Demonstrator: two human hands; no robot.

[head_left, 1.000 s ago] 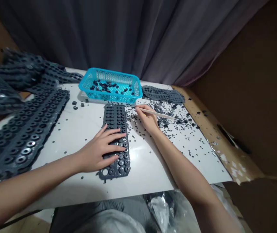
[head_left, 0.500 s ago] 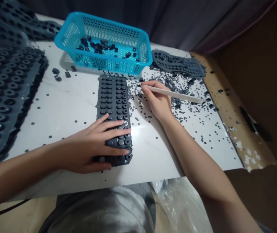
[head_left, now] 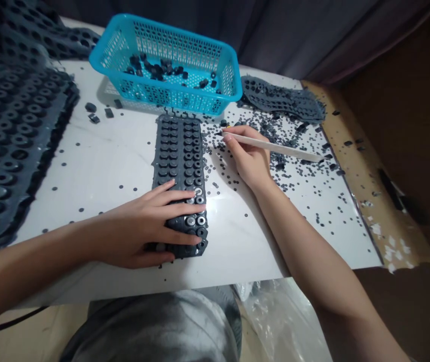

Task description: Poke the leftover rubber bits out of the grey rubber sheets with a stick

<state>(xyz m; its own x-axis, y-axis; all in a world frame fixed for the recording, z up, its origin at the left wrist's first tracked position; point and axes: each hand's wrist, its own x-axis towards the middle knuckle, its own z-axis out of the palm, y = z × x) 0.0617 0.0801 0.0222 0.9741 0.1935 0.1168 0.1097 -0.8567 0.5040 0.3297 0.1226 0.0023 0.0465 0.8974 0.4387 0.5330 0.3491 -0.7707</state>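
My left hand (head_left: 143, 229) lies flat across the near end of a dark grey moulded rubber sheet (head_left: 177, 151), its fingers apart and holding nothing. The sheet has double rows of round studs, and several silver-rimmed holes show beside my fingertips. My right hand (head_left: 247, 158) pinches a slim pale wooden pick (head_left: 275, 148) with its dark tip at the sheet's right edge. That hand rests on the white board (head_left: 102, 171) among scattered tiny black rubber bits (head_left: 294, 186).
A turquoise plastic basket (head_left: 166, 65) holds small black rubber pieces. Stacked punched rubber sheets (head_left: 11, 151) lie at left, and another (head_left: 283, 98) lies at back right. Cardboard (head_left: 365, 186) edges the right side. A plastic bag (head_left: 279, 322) lies below the board.
The view has tipped down and closer, so the basket sits higher. My left hand now lies nearer the sheet's near end. The pick stays in my right hand.
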